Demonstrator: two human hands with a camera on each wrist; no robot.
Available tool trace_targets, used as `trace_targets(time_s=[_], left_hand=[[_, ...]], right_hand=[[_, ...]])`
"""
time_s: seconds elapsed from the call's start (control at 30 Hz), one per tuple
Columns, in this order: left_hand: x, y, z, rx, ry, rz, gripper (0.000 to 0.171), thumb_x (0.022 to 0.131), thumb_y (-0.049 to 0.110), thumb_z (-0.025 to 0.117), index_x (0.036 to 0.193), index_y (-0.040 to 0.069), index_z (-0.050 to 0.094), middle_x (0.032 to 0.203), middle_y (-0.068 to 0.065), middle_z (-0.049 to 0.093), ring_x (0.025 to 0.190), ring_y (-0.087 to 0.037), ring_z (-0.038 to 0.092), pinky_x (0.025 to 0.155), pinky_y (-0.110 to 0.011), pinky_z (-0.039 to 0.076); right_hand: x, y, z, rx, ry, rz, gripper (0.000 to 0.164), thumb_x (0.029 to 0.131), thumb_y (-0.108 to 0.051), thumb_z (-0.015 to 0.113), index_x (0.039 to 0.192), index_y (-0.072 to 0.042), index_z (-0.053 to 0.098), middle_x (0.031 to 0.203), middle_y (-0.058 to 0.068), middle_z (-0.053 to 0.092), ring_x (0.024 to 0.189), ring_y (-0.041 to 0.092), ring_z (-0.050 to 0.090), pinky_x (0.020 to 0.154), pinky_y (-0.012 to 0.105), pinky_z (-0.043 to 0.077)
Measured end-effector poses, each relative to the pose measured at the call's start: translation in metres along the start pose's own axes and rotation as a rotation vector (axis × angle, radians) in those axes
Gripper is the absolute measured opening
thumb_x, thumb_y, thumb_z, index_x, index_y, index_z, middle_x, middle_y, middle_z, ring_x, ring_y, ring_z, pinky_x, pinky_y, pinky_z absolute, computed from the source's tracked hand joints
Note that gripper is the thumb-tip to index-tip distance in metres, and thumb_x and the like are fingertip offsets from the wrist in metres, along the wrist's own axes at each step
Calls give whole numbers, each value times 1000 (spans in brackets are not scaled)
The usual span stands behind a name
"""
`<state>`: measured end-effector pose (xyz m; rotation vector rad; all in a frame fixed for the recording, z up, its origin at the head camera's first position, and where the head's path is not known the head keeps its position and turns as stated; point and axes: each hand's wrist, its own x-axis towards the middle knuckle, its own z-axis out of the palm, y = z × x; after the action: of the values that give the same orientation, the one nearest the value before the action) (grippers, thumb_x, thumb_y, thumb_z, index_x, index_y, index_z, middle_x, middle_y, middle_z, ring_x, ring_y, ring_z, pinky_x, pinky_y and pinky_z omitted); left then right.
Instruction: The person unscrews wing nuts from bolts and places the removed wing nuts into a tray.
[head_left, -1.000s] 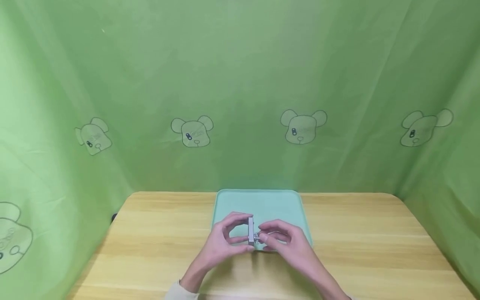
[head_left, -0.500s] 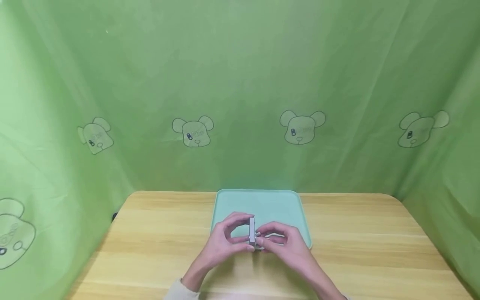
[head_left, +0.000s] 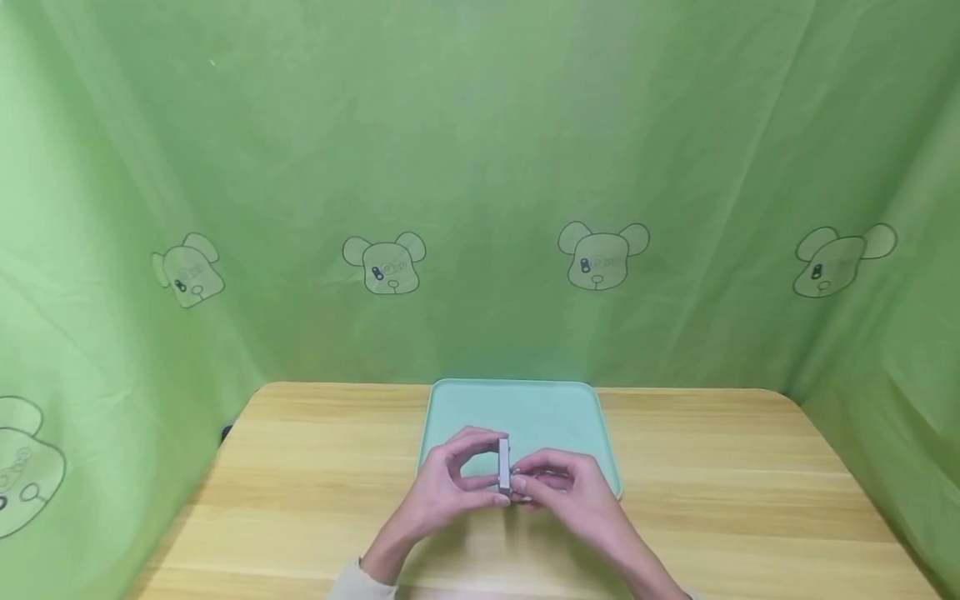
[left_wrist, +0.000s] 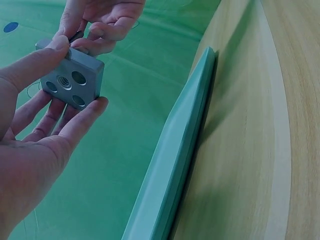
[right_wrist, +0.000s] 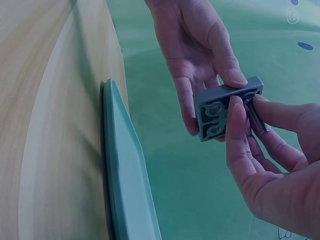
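A small grey square metal block (head_left: 504, 467) is held upright above the tray's near edge. My left hand (head_left: 442, 483) grips it by opposite edges, thumb on one and fingers on the other. Several round holes pierce the face seen in the left wrist view, where the block (left_wrist: 90, 89) shows a threaded hole near its middle. Its other side has curved recesses. There my right hand (head_left: 581, 496) pinches a dark threaded screw (right_wrist: 259, 122) close against the block, as the right wrist view shows. The fingertips partly cover the screw.
A mint-green tray (head_left: 517, 408) with a low rim lies on the wood-grain table (head_left: 720, 475), under and beyond the hands. Green curtain (head_left: 480, 167) with printed bear heads surrounds the table at the back and sides.
My right hand has moved slightly left, closer to the block, and its fingers have drawn in around the metal piece, which shows less now. The left hand stays almost still.
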<state>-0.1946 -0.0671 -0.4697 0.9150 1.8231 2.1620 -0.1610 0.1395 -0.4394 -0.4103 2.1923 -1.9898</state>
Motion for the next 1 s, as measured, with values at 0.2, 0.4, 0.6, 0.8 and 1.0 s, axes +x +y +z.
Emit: trace_targets(time_s=[0.2, 0.4, 0.6, 0.8, 1.0], left_hand=[[1, -1, -2, 36, 1, -4, 66, 70, -4, 79, 129, 8, 54, 127, -17, 48, 121, -33, 47, 91, -46, 53], [0, 2, -4, 18, 7, -17, 64, 70, -2, 80, 128, 7, 55, 126, -17, 49, 121, -35, 47, 90, -50, 52], [-1, 6, -6, -31, -2, -22, 64, 70, -5, 79, 128, 5, 55, 124, -19, 48, 121, -36, 47, 90, -48, 53], [-3, 10, -7, -74, -11, -16, 65, 70, -7, 78, 129, 3, 54, 125, -22, 47, 121, -36, 46, 91, -49, 52], [-1, 9, -9, -41, -1, -9, 66, 69, -7, 79, 129, 6, 55, 125, -20, 47, 122, -35, 46, 91, -49, 52]], right_hand=[[-1, -1, 2, -87, 50, -84, 21, 82, -23, 74, 95, -6, 70, 93, 9, 69, 79, 23, 70, 69, 35, 61], [-1, 1, 5, -309, 121, -475, 14, 80, -9, 75, 94, -13, 73, 91, -1, 70, 78, 13, 66, 65, 25, 60], [4, -10, 10, -437, 138, -1059, 21, 72, 9, 74, 91, 0, 72, 90, 12, 68, 76, 22, 67, 68, 19, 59], [8, -16, 13, -494, 157, -1297, 8, 84, 0, 68, 89, 6, 72, 89, 17, 68, 73, 25, 68, 65, 18, 59], [3, -12, 11, -406, 117, -1044, 30, 75, 4, 75, 104, 3, 68, 101, 15, 68, 87, 26, 67, 74, 28, 60]])
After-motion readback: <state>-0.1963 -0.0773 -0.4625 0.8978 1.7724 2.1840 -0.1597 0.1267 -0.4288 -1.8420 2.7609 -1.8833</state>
